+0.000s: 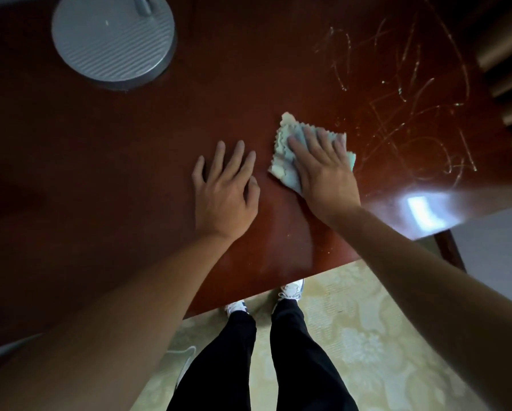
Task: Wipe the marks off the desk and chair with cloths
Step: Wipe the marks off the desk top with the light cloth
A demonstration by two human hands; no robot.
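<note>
Right hand (pixel 323 170) presses flat, fingers straight, on soft, light cloth (pixel 284 161) lying on the surface (pixel 130 173) beside pale marks (pixel 412 114); left hand (pixel 225 188) rests released; cloth likely bunches unless palmed centrally.

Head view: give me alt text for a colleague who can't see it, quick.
A person's right hand presses a pale green cloth flat on a dark red-brown desk, just left of pale scribbled marks not yet wiped. The left hand rests open on the desk beside it; a round grey lamp base stands at the far left.
</note>
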